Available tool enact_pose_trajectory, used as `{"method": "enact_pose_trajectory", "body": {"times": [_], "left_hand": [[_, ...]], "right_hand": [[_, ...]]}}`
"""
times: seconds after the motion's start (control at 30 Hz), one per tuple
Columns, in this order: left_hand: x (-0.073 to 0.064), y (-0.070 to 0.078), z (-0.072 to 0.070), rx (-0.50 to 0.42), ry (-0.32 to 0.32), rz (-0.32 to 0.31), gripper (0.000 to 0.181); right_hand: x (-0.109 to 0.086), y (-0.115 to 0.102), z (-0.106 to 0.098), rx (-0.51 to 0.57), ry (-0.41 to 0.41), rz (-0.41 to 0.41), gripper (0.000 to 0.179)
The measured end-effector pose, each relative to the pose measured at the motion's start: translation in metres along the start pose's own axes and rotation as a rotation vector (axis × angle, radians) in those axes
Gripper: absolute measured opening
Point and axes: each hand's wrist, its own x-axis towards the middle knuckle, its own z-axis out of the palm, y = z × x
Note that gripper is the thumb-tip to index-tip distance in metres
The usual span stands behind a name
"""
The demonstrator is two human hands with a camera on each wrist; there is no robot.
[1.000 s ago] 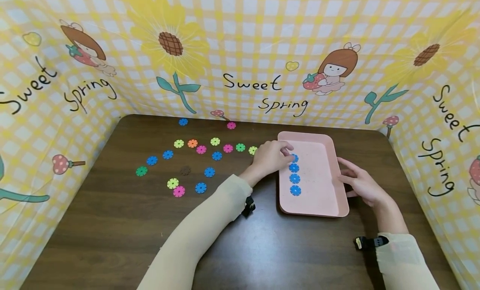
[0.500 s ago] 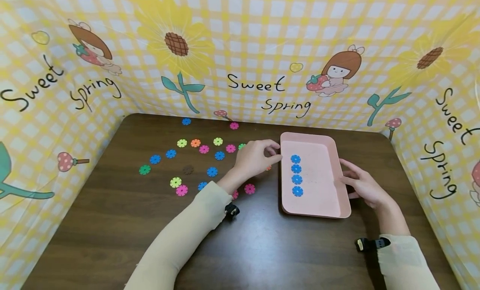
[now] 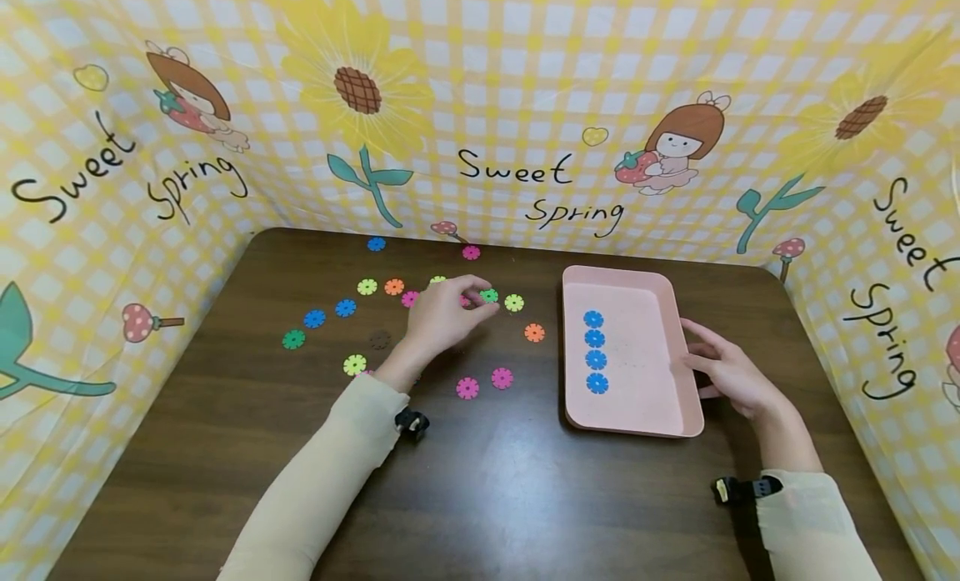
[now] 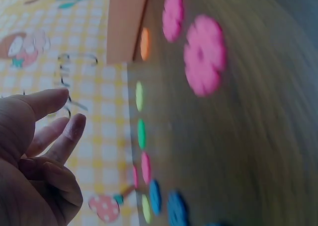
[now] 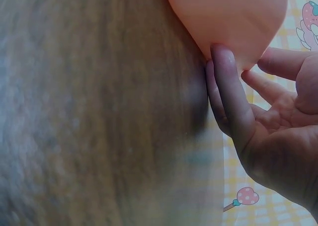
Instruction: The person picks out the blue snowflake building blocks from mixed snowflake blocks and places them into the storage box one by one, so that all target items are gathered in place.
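My left hand (image 3: 442, 314) hovers over the scattered flower-shaped plastic discs, its fingers loosely bent and nothing held between them. A green disc (image 3: 489, 295) lies close by its fingertips, and a pink disc (image 3: 465, 299) is partly hidden beneath them. In the left wrist view, the thumb and fingertips stand apart. At the right, the fingertips of my right hand (image 3: 731, 373) touch the outer side of a pink tray (image 3: 645, 406); the right wrist view shows them fairly straight against its wall (image 5: 228, 17). Inside the tray, several blue discs (image 3: 596, 359) form a column along the left side.
Between hand and tray lie an orange disc (image 3: 534, 333) and a yellow disc (image 3: 513, 303). Pink discs (image 3: 502, 378) lie nearer the front. More blue, green and yellow discs spread leftward across the dark wooden table (image 3: 480, 498). A checked yellow cloth (image 3: 517, 81) walls the table's back and sides.
My left hand has moved leftward from the topmost blue disc in the tray to above the scattered discs. My right hand has stayed at the tray's right side.
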Motion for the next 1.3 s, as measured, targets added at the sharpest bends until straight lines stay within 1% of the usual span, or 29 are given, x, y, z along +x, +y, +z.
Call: {"method": "enact_pose_trajectory", "body": {"times": [0.17, 0.4, 0.57, 0.73, 0.93, 1.03, 1.17, 1.3], "left_hand": [[-0.004, -0.024, -0.013, 0.042, 0.023, -0.061, 0.039], [-0.007, -0.053, -0.02, 0.09, -0.004, -0.179, 0.039], [-0.005, -0.067, -0.021, 0.118, -0.032, -0.235, 0.042], [-0.001, -0.07, -0.021, 0.134, -0.061, -0.259, 0.044], [0.003, -0.069, -0.02, 0.131, -0.069, -0.277, 0.037], [0.004, -0.069, -0.02, 0.13, -0.074, -0.279, 0.036], [0.004, -0.069, -0.019, 0.133, -0.078, -0.268, 0.035], [0.004, -0.07, -0.018, 0.166, -0.068, -0.212, 0.031]], "right_hand": [[0.0, 0.0, 0.0, 0.004, -0.001, 0.001, 0.071], [0.0, 0.001, -0.001, -0.002, -0.006, 0.0, 0.071], [0.001, 0.001, 0.0, -0.002, -0.006, 0.003, 0.071], [0.001, 0.002, 0.0, -0.004, -0.008, 0.0, 0.071], [0.001, 0.002, -0.001, 0.0, -0.012, -0.002, 0.072], [0.001, 0.002, -0.001, -0.002, -0.011, 0.0, 0.071], [0.001, 0.001, -0.001, -0.004, -0.002, 0.001, 0.07], [0.001, 0.001, -0.001, 0.003, -0.003, 0.003, 0.07]]}}
